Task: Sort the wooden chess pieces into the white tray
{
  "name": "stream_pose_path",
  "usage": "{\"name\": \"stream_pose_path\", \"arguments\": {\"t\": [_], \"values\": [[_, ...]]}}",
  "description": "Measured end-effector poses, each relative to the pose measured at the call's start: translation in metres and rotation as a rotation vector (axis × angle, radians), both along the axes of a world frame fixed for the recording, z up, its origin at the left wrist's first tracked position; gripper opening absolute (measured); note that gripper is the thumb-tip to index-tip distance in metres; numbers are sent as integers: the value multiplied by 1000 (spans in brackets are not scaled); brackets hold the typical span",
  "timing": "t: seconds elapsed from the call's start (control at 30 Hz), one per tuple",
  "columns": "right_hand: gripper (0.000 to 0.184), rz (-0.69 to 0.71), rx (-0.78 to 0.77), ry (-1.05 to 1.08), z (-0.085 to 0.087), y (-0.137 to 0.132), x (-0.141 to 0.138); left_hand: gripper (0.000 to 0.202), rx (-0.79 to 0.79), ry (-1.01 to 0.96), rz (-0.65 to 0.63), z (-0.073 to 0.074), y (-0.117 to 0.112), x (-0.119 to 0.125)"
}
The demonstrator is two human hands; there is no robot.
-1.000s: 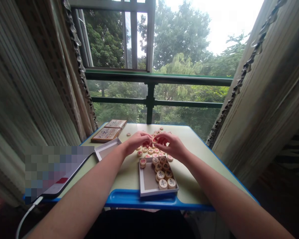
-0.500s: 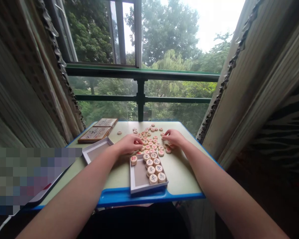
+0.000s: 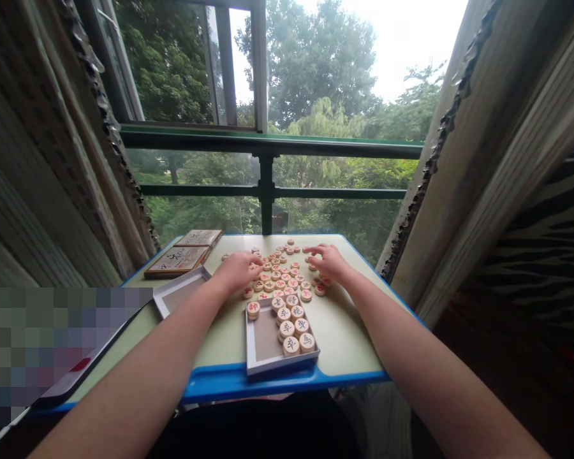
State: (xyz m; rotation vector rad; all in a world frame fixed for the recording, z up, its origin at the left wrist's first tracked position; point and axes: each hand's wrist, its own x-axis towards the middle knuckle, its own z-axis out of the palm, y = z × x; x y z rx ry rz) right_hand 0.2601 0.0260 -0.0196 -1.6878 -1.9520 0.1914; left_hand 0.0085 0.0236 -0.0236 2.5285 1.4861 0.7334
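Many round wooden Chinese chess pieces (image 3: 280, 284), marked in red or black, lie spread over the middle of the table. At their left side is my left hand (image 3: 238, 272), its fingers bent and apart, close over a few pieces; its fingertips partly hide what they touch. On the right, my right hand (image 3: 326, 261) reaches over the pieces with fingers spread, the fingertips near pieces at the far right. Nearest me sits a shallow white box (image 3: 263, 368). Black-marked pieces (image 3: 291, 345) stand stacked in two columns at its right, and a red-marked stack (image 3: 253, 309) stands in its far left corner.
A second shallow white tray (image 3: 172, 299) lies left of my left forearm. Behind it is a folded wooden chessboard (image 3: 179, 258). The pale table (image 3: 354, 344) has a blue rim. Curtains hang at both sides, and a window with a green rail (image 3: 335, 148) stands beyond.
My left hand has shifted left and a little away from me over the pieces. The fingers of my right hand have spread and moved slightly farther off. The view has drifted a little.
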Motion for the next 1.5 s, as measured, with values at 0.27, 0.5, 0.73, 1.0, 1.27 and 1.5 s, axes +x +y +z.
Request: {"name": "stream_pose_path", "arguments": {"t": [0.27,0.5,0.73,1.0,1.27,1.5], "values": [[21,123,-13,-270,-7,-2,-18,26,4,131,79,5,-13,6],[21,50,-28,-223,-10,1,-7,39,-7,170,272,14,-15,6],[19,39,-6,-296,-5,-1,-10,35,2,202,236,15,-15,5],[18,94,-6,-324,-5,-1,-8,29,-148,73,89,14,-14,6],[14,391,178,-37,14,-30,-34,28,-128,-135,61,7,-7,3],[13,847,154,17,23,-74,-74,29,-101,-334,119,7,-2,0]]}}
